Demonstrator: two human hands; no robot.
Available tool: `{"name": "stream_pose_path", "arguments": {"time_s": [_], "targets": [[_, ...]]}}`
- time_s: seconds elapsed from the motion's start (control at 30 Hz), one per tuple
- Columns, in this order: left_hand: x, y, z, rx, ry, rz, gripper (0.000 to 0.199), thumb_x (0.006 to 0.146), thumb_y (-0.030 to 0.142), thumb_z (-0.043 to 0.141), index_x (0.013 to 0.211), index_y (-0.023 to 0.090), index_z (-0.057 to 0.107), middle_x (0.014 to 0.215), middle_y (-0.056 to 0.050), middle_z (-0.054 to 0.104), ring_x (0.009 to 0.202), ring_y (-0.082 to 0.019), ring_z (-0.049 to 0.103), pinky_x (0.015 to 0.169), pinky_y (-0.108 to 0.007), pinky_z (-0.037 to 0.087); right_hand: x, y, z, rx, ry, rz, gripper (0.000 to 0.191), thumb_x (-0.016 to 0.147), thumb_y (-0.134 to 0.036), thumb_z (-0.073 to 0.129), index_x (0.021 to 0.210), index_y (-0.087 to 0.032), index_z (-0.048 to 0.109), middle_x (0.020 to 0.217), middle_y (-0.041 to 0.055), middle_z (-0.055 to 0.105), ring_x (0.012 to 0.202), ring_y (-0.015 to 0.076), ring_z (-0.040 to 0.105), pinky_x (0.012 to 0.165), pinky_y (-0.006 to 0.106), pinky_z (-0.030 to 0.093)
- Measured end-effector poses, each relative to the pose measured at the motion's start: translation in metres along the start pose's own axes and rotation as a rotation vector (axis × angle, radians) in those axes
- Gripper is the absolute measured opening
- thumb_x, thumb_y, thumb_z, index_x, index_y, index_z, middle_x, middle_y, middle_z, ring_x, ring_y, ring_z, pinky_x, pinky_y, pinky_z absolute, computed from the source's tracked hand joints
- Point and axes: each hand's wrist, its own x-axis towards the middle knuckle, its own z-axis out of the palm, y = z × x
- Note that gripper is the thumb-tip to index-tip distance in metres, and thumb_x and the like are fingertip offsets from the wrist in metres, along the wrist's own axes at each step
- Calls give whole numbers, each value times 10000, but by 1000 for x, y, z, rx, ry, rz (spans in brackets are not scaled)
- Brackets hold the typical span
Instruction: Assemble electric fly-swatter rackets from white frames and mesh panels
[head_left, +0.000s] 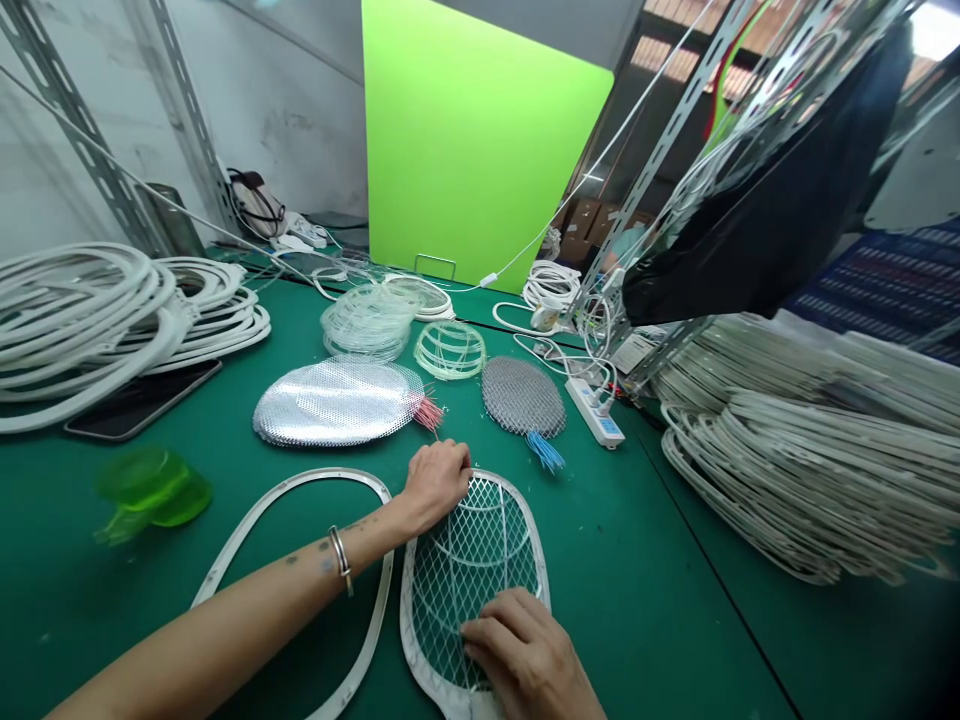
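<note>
"Fingers on the right hand (529, 650) are curled, tips at the near part of the mesh (480, 570); are they pinching it?"

"I can't tell. The left hand (439, 480) is bent over the far rim of the white oval frame (407, 620), and its grip is hidden too."

"And the mesh itself?"

"Within that frame, between the hands, just beside the loose white ring (315, 474). I'd steady the far rim, then ease the mesh down evenly, working round the edge with light pads (wire dents easily, I'd guess) and keeping the thin ribs square."

"Any containers?"

"The see-through green piece (154, 488) on the left is too blurred to call a cup, or to say it holds anything. Farther off, behind the mesh stack with red wires (341, 400), brown cartons (585, 220) stand past the green panel (480, 130). Their contents don't show."
</note>
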Motion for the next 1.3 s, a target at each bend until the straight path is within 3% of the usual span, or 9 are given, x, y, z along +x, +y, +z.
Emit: {"name": "stream_pose_path", "arguments": {"time_s": [0.13, 0.27, 0.43, 0.73, 0.83, 0.97, 1.03, 1.13, 1.3], "targets": [[2, 0, -2, -19, -28, -18, 108, 860, 262, 548, 859, 219, 647, 934, -30, 678, 898, -207, 625, 755, -305, 422, 35, 4, -26, 163, 13, 351, 141, 941, -375, 544, 918, -252, 609, 885, 10, 654, 807, 165, 603, 683, 253, 457], [7, -1, -5, -45, -68, -64, 107, 842, 300, 571, 874, 223, 638, 911, -26, 698, 875, -212, 645, 696, -287, 429, 104, 48, -34, 100, 70, 621, 185, 893, -395, 594, 823, -225, 578, 831, -3, 673, 745, 159, 616, 636, 255, 429], [14, -2, -8, -58, -125, -76, 93, 806, 323, 612, 826, 235, 636, 882, -21, 710, 847, -214, 659, 676, -274, 431, 151, 94, -22, 33, -31, 688, 236, 721, -307, 764, 650, -214, 559, 660, -20, 644, 648, 166, 598, 545, 249, 348], [14, 3, -8, -48, -65, 15, 31, 818, 221, 601, 814, 213, 630, 847, -42, 670, 821, -223, 651, 688, -290, 440, 156, 86, -25, 11, 42, 579, 267, 662, -248, 806, 620, -212, 545, 658, -33, 633, 635, 148, 577, 560, 237, 360], [-2, 2, -17, -95, -12, 73, 143, 891, 312, 578, 971, 202, 619, 1009, -65, 643, 893, -212, 626, 720, -293, 445, 135, 75, -38, 63, 181, 559, 216, 815, -393, 691, 796, -199, 598, 817, 17, 682, 713, 154, 611, 633, 246, 444], [-60, -3, -27, -218, -70, 280, 170, 954, 356, 528, 987, 215, 617, 978, -17, 641, 881, -151, 601, 752, -254, 442, 56, 29, -54, 69, 329, 533, 265, 941, -448, 514, 932, -199, 601, 920, 41, 676, 810, 164, 611, 748, 275, 467], [-98, -8, -26, -305, -175, 512, 136, 940, 326, 567, 940, 214, 645, 937, -10, 651, 874, -148, 597, 748, -252, 443, 7, -2, -52, 64, 301, 474, 195, 929, -388, 569, 881, -210, 633, 882, 30, 677, 814, 167, 610, 758, 281, 461], [-145, -16, -15, -277, -207, 675, 138, 934, 297, 584, 1024, 214, 649, 1034, -34, 660, 943, -174, 590, 805, -297, 445, -51, -40, -35, -14, 175, 213, 88, 926, -231, 600, 980, -222, 669, 925, 33, 697, 865, 171, 617, 776, 295, 458], [-162, -18, 3, -147, -201, 723, 154, 945, 131, 504, 979, 175, 648, 975, -39, 671, 870, -169, 584, 746, -295, 461, -76, -58, -6, -151, 58, 72, 287, 949, -196, 560, 1229, -229, 618, 1037, 63, 693, 943, 196, 613, 803, 343, 458]]}}
